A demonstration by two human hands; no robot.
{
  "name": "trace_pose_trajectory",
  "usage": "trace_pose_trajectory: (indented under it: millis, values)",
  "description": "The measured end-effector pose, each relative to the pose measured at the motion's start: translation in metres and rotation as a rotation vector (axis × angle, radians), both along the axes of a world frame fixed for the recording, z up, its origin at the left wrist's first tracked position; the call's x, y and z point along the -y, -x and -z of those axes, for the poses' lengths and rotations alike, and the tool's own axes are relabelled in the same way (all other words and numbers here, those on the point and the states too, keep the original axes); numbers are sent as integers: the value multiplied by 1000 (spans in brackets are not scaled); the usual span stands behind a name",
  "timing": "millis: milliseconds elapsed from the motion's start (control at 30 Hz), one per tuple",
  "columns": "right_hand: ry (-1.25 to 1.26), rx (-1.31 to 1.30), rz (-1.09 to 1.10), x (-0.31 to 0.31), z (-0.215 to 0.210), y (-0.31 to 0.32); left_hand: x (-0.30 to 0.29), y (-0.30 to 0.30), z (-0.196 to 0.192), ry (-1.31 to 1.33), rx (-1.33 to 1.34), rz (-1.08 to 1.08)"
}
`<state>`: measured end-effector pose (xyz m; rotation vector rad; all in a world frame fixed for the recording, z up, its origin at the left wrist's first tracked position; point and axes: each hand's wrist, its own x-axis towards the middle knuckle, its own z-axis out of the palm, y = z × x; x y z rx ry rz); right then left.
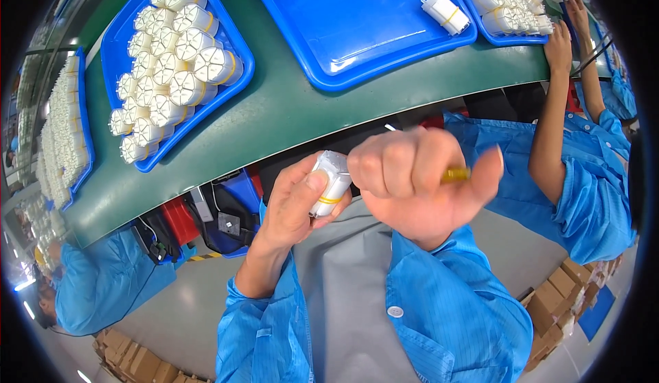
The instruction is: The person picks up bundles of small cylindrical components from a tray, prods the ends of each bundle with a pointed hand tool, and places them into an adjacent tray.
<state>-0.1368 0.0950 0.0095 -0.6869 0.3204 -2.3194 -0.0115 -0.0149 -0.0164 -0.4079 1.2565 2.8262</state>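
Observation:
My left hand grips a bundle of white plastic pieces bound with a yellow band, its thumb pressed on the side. The bundle is tilted, its top toward the table. Close to its upper right is my right hand, fingers curled and thumb stuck out, somewhat blurred by motion. A short yellow, rod-like piece shows out of that fist; the rest of it is hidden by the fingers. Whether the right hand touches the bundle I cannot tell.
On the green table, a blue tray holds many banded white bundles. Another blue tray has two bundles at its far right. Farther right, a co-worker's hands are at a filled tray. Another person sits at left.

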Motion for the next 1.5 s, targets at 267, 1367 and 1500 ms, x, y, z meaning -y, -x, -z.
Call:
trace_pose_trajectory:
  millis: [267,1367,1500]
  values:
    - [-16,257,-237,6,5,18,-1,2,12,-24,-92,10]
    - [-240,-38,-156,-1,-8,11,14,-5,19,610,-172,-14]
    - [47,121,-57,0,-7,18,26,-7,-10,578,-98,-58]
